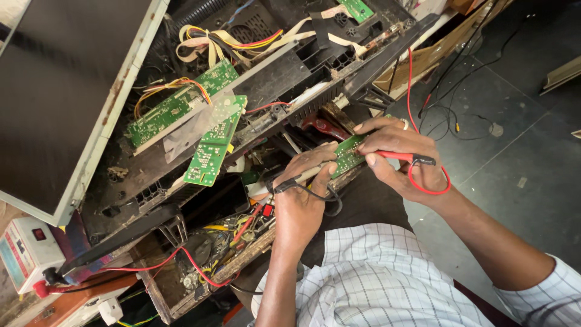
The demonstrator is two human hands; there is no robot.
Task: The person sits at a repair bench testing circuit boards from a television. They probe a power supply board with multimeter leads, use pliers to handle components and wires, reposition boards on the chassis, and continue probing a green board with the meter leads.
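Probing step: my left hand grips the black test probe, my right hand grips the red test probe, both tips on the small green circuit board between them; next, steady contact seems needed

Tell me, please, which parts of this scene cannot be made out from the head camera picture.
- Small green board: mostly covered by the left hand and right hand.
- Tips of the black probe and red probe: hidden under the fingers, so their contact points cannot be told.
- Parts on the larger green boards: too small to identify.
- White box with red switch: cut off by the left edge.
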